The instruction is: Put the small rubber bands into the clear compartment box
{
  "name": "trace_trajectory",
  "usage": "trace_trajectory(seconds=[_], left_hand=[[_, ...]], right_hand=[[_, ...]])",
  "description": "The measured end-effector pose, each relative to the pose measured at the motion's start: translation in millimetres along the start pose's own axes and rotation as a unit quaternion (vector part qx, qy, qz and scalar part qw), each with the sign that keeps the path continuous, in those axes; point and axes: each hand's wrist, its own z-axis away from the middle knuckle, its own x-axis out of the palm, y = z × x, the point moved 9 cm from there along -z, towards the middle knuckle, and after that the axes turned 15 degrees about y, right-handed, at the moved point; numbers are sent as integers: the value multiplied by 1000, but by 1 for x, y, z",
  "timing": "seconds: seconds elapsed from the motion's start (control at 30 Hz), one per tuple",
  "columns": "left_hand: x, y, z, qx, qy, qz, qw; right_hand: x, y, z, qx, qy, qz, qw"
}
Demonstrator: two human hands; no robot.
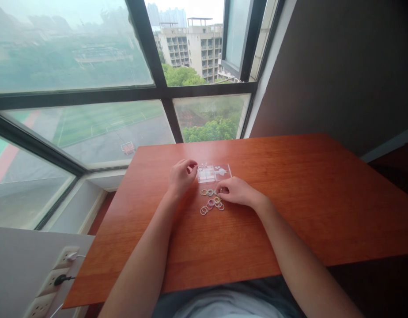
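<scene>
A clear plastic box (206, 174) with compartments stands on the table, its transparent lid (223, 172) folded open to the right. My left hand (183, 175) is closed in a pinch at the box's left edge, with a thin pale ring (200, 168) at its fingertips over the box. In front of the box lie several small pastel rings (210, 203), resembling hair ties, some overlapping. My right hand (236, 191) reaches to the right end of the back row, near a yellow ring (204, 192). Its fingers curl against a pale ring they partly hide.
The reddish wooden table (306, 190) extends far to the right. Beyond its back edge are dark-framed windows (207, 91), with one pane swung open. Wall sockets (54, 280) with plugs and cords sit at lower left. A grey wall (339, 66) rises at right.
</scene>
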Motion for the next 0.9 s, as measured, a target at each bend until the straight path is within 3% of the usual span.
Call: trace_trajectory(seconds=[0.23, 0.47, 0.6, 0.73, 0.9], left_hand=[[2, -1, 1, 6, -5, 7, 1000], [5, 0, 2, 11, -19, 16, 1000], [6, 3, 3, 18, -29, 30, 999], [10, 16, 7, 26, -50, 80, 995], [22, 52, 19, 58, -122, 169, 976]], right_hand=[[-6, -4, -2, -10, 22, -23, 999], [-40, -12, -6, -11, 170, -110, 979], [-46, -10, -6, -7, 202, -118, 972], [-43, -7, -6, 4, 191, -115, 975], [-44, -2, -7, 22, 193, -102, 976]])
